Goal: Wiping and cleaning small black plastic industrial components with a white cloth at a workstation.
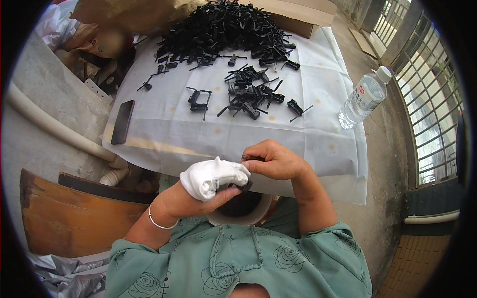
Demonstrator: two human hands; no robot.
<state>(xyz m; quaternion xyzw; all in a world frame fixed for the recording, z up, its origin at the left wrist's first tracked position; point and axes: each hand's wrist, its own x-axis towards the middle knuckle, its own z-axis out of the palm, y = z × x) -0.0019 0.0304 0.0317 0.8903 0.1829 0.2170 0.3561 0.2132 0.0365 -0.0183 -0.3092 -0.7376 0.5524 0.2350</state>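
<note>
My left hand [214,180] wears a white glove that leaves the thumb bare. Its fingers are closed round a small black plastic part [245,186], most of which they cover. My right hand [274,160], ungloved, meets the left one's fingertips with thumb and forefinger pinched together; whatever lies in that pinch is too small and covered to name. Both hands are over a pale bucket [268,204] at my lap, dark inside. Beyond them on the table lies a loose cluster of black plastic parts [253,93] with thin protruding strips.
A large heap of similar black parts [223,31] covers the table's far side, beside a cardboard box [293,22]. A dark phone [122,122] lies at the left edge of the white-covered table [169,131]. A clear water bottle [365,99] stands at the right.
</note>
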